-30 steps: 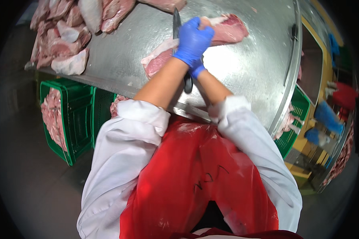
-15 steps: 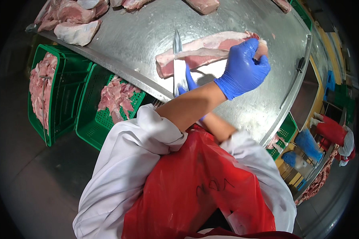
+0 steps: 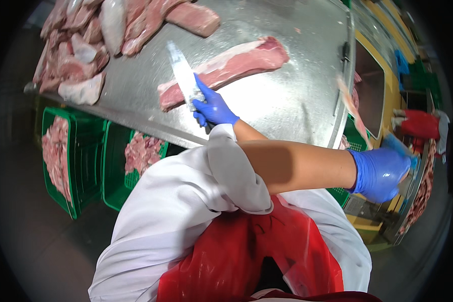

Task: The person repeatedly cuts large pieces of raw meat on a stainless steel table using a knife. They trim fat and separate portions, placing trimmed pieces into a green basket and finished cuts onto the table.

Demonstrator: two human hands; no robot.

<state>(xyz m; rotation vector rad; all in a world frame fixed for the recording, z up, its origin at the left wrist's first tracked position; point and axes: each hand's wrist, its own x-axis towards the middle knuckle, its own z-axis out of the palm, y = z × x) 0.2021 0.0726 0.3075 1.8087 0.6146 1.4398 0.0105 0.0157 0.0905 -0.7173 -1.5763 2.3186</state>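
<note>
Pork loin [image 3: 239,65]: elongated, moist pink lean, white fat band along far side; lies flat on brushed-metal counter [image 3: 136,75] | Knife [image 3: 184,75]: tapered, glossy blade, above loin's left end | Right hand [image 3: 215,108]: fingers wrapped around knife | Left hand [image 3: 380,173]: beyond counter's right edge; finger state cannot be determined; pale, slender strip [image 3: 354,110] adjacent, blurred

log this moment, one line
right hand: gripping knife, blade over meat slab | left hand: out right by blurred strip, grip unclear | slab: on metal table
</note>
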